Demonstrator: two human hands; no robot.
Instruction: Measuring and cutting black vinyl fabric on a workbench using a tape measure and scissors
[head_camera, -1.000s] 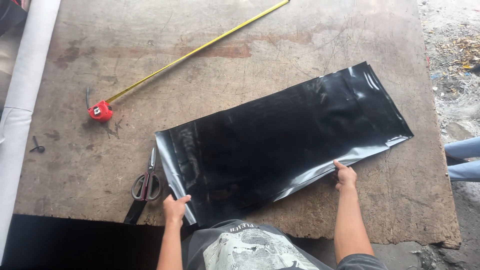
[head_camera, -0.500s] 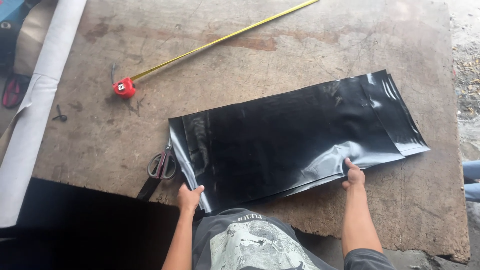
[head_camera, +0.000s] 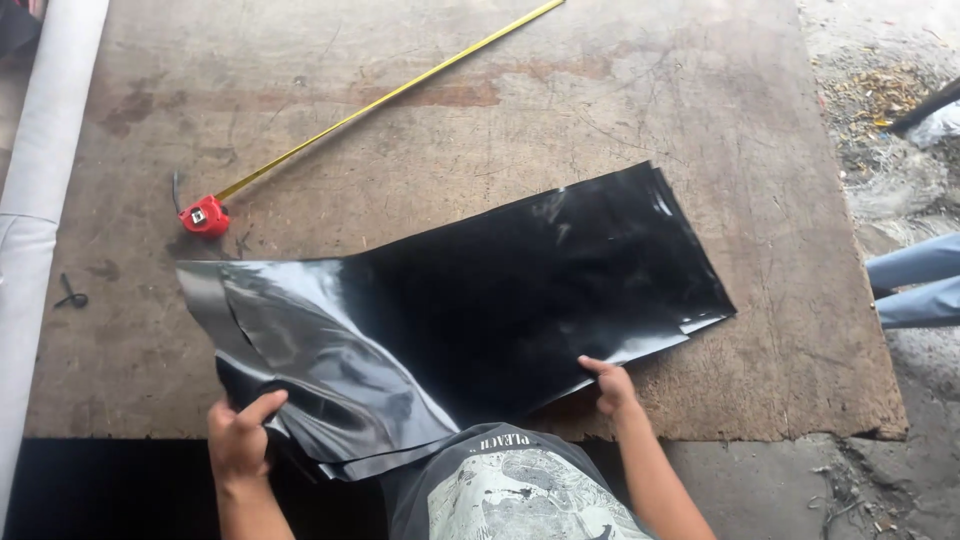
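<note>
Worn brown board serves as the desk (head_camera: 620, 110), set on a gritty concrete floor. On it lies a glossy black sheet (head_camera: 520, 300), folded in layers, its long axis running from the near left up to the far right. The left hand (head_camera: 238, 440) pinches the sheet's near-left end between thumb and fingers and has it lifted and curled off the desk, past the near edge. The right hand (head_camera: 612, 388) presses its fingertips on the near long edge, about midway along, grip closed lightly on that edge. So the sheet stretches away to the right of the left hand, and the flat far end lies nearer the right hand. A red tape measure (head_camera: 205, 215) with its yellow blade drawn out lies beyond the sheet, well apart. A white roll (head_camera: 45, 170) runs along the desk's left side.
</note>
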